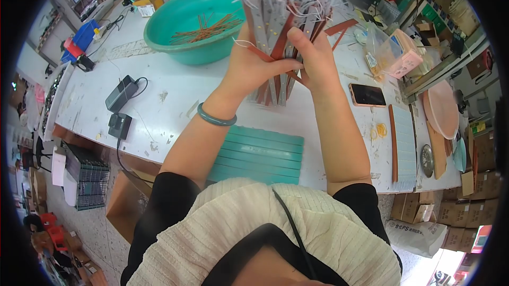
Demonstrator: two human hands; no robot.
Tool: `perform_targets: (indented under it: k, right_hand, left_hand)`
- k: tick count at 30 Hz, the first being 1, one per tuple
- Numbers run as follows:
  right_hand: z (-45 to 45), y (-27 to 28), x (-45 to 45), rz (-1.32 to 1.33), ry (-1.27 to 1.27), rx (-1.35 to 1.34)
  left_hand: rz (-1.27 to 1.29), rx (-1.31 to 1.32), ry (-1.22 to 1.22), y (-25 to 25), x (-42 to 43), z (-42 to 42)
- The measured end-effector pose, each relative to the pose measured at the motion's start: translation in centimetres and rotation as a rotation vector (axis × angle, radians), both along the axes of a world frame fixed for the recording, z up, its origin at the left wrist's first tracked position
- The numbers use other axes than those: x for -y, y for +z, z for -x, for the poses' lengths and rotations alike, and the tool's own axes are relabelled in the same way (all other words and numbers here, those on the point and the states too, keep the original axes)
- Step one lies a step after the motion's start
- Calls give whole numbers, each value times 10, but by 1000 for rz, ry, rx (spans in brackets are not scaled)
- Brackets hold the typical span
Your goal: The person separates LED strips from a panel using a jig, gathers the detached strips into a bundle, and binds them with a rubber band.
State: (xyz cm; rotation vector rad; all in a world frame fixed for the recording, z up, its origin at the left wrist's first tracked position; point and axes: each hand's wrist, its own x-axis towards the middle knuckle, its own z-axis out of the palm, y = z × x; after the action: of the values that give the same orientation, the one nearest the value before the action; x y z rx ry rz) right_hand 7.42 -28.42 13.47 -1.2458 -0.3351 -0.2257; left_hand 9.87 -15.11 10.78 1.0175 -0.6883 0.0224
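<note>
A thick bundle of long, narrow brown and grey strips (261, 23) stands upright between my hands, with white strings or tassels sprouting from its top. My left hand (249, 66) wraps around its left side, thumb pointing across the front. On the right side my right hand (315, 55) grips it, thumb raised against the strips. The thumbs nearly meet at the front, and the bundle's far side and most of my fingers are hidden. Below the bundle, a green ridged board (260, 153) lies flat on the white table (180, 95), close to my body.
A green basin (154, 36) with loose brown sticks (204, 31) stands left of the bundle. Black power adapters (122, 93) with cords lie at left. To the right are a phone (368, 95), yellow rubber bands (380, 129), a pale ribbed board (404, 145) and a metal post (445, 74).
</note>
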Motion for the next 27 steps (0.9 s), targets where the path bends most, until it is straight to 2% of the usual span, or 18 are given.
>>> perform_targets:
  k: [1,4,8,9,12,16,18,21,24,27]
  right_hand:
    - [-2,2,2,64,9,24]
    - [-6,-1,-1,140,44,100]
    - [-12,-13,2,109,146,86]
    - [-11,-14,3,75,165,86]
    - [-11,-20,11,270,181,133]
    - [-6,-29,3,484,12,142]
    - [-4,-36,0,464,-67,132]
    - [-3,-43,3,344,-80,143]
    - [6,-37,0,275,-68,113]
    - [4,-49,-1,230,-79,175]
  left_hand:
    - [-134,49,14,5,-9,-1]
    - [-276,84,24,19,-27,-10]
    - [-322,191,116,22,-32,-20]
    - [-308,179,56,29,-32,-15]
    - [-280,125,47,28,-30,-15]
    - [-341,-56,-68,36,-32,-10]
    - [-409,-109,-68,42,-35,2]
    - [-369,132,-150,21,-42,-4]
    - [-232,136,-217,-17,-51,-9]
    - [-483,101,-183,-52,-48,-7]
